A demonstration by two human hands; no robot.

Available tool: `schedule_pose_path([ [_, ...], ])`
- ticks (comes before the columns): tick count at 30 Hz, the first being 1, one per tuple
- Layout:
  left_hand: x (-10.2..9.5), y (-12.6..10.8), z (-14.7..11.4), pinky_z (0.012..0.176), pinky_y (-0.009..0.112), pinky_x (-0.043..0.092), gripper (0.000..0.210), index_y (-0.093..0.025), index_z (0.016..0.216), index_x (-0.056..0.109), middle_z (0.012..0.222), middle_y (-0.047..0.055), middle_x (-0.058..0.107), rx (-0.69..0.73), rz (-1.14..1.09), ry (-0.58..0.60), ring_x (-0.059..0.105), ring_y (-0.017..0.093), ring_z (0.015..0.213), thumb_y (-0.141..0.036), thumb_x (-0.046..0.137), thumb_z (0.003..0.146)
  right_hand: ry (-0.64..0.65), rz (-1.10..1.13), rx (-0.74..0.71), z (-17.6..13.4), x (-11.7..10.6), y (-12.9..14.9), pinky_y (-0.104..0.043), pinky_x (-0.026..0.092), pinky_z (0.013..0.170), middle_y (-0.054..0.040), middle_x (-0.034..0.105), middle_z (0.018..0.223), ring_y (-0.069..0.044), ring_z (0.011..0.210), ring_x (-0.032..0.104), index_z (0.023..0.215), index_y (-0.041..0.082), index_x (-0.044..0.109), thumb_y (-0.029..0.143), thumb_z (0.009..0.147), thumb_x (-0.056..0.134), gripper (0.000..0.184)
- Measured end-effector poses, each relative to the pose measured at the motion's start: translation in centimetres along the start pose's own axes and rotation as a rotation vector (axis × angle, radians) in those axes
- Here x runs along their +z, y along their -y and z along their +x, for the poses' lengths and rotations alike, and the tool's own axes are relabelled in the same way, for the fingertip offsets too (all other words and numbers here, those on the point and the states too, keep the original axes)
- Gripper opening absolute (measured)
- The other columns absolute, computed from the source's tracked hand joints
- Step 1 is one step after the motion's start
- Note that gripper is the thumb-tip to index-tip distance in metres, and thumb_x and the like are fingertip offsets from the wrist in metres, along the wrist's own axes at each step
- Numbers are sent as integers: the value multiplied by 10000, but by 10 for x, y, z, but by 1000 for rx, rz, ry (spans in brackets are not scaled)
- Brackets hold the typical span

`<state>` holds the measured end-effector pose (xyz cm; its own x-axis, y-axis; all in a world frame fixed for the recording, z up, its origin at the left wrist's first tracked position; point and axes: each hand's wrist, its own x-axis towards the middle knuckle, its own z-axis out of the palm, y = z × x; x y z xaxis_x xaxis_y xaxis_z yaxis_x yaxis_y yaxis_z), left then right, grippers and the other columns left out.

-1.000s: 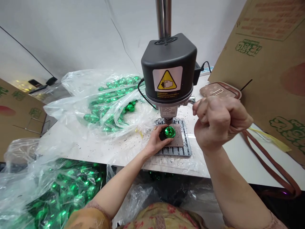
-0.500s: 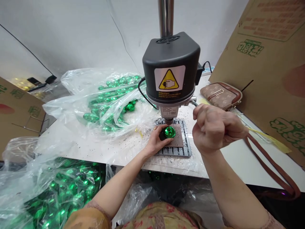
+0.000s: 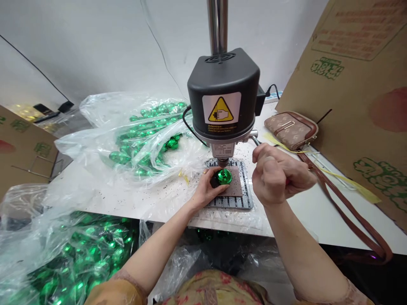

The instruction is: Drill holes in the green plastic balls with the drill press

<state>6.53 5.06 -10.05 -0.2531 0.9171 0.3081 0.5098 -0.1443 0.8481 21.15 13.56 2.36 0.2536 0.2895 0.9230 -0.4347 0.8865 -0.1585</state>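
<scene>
A shiny green faceted ball [image 3: 225, 177] sits under the bit of a black bench drill press [image 3: 224, 91]. My left hand [image 3: 208, 186] is closed around its left side, thumb in front and fingers behind, resting by the slotted metal base [image 3: 246, 186]. A dark piece shows between my palm and the ball; I cannot make out what it is. To the right, my right hand [image 3: 276, 173] is wrapped in a fist round the drill press's feed lever [image 3: 255, 138], most of which my fingers hide. The bit appears to reach the ball's top.
A clear plastic bag [image 3: 104, 123] of green balls [image 3: 149, 127] lies left of the drill; another bag of green balls [image 3: 85, 254] is below the table's edge. A patterned purse [image 3: 291, 129] and cardboard box [image 3: 356, 106] stand at right. Dark shavings dot the white table [image 3: 127, 197].
My right fist has come slightly lower and left in view with the lever, while the whole view shifts a little. My left hand still holds the green ball under the drill.
</scene>
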Motion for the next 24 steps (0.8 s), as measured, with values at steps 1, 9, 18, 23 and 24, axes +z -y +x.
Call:
schedule_pose_path([
  [1, 0, 0, 0, 1021, 455, 490, 525, -233, 1244, 618, 1215, 89, 680, -2, -1, -1, 626, 294, 1150, -379, 847, 795, 1, -6, 10, -1, 0, 1, -281, 345, 476, 77, 289, 512, -22, 412, 258, 580, 181, 218, 99, 873, 563, 460],
  [9, -1, -1, 0, 1009, 435, 513, 543, -233, 1260, 635, 1222, 84, 702, 10, 16, -14, 646, 276, 1132, -359, 859, 781, -103, -172, 450, 50, 21, 17, -274, 306, 448, 75, 271, 476, -45, 433, 304, 546, 213, 305, 288, 903, 660, 508],
  [18, 2, -6, -16, 943, 379, 544, 476, -221, 1204, 626, 1165, 71, 678, 30, -31, -197, 666, 233, 1075, -313, 847, 793, -84, -85, 542, 72, 27, 14, -235, 292, 416, 84, 316, 455, -31, 413, 308, 553, 211, 340, 201, 910, 624, 456],
  [23, -8, -13, -31, 932, 373, 542, 430, -236, 1215, 624, 1165, 73, 622, 193, 53, -295, 637, 224, 1096, -301, 822, 839, -100, -91, 519, 69, 26, 12, -220, 281, 427, 91, 335, 467, -26, 418, 333, 580, 208, 339, 214, 915, 617, 436],
  [24, -11, -18, -37, 954, 383, 542, 413, -245, 1228, 630, 1189, 78, 614, 230, 65, -289, 631, 228, 1129, -294, 808, 859, -101, -99, 509, 69, 26, 12, -215, 273, 429, 93, 336, 467, -23, 416, 339, 583, 206, 336, 221, 919, 614, 437],
])
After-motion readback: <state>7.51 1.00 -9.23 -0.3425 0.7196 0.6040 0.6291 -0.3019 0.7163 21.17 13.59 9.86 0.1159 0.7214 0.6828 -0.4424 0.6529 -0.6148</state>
